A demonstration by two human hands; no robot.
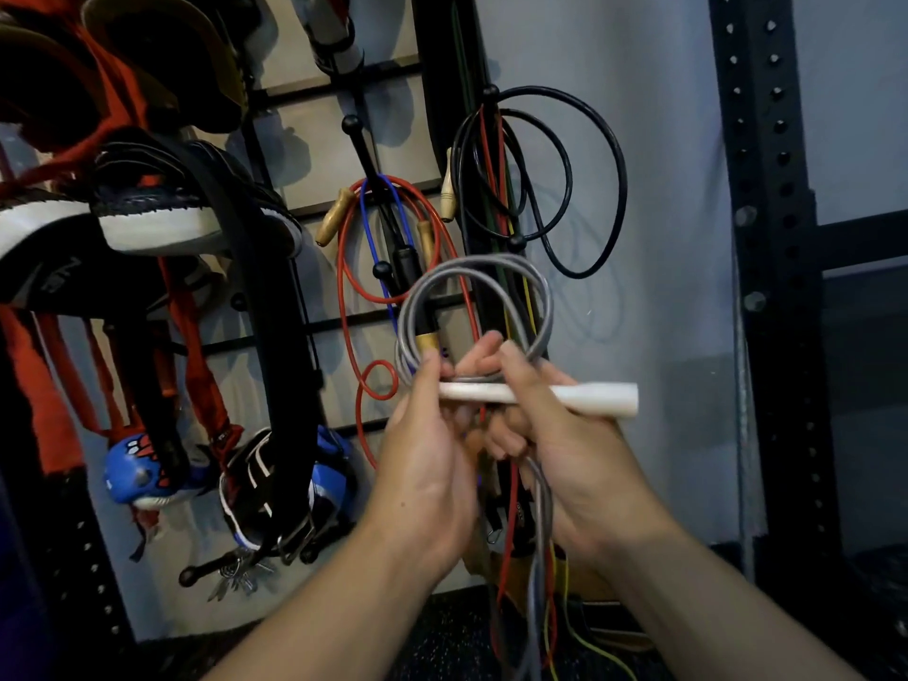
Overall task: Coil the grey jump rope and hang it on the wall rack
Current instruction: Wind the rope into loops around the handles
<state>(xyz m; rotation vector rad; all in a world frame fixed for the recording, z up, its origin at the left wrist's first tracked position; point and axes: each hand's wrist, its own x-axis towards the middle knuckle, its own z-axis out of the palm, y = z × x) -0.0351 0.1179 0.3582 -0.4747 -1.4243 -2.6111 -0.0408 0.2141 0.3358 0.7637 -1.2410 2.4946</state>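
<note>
The grey jump rope (511, 267) forms a few loops standing up above my hands, in front of the wall rack (314, 86). Its white handle (589, 396) lies level and points right. My left hand (427, 464) pinches the loops and the handle's thin end from the left. My right hand (555, 435) wraps around the handle and the rope from the right. More grey rope (540, 533) hangs down below my right hand towards the floor. A black peg (381, 270) of the rack juts out just left of the loops.
On the rack hang a red rope (346, 287), a blue rope (371, 228), a black rope (597, 154), wooden handles (331, 218), shoes (162, 208) and gloves (142, 474). A black perforated steel upright (766, 238) stands at the right. A bunch of keys (236, 577) hangs low.
</note>
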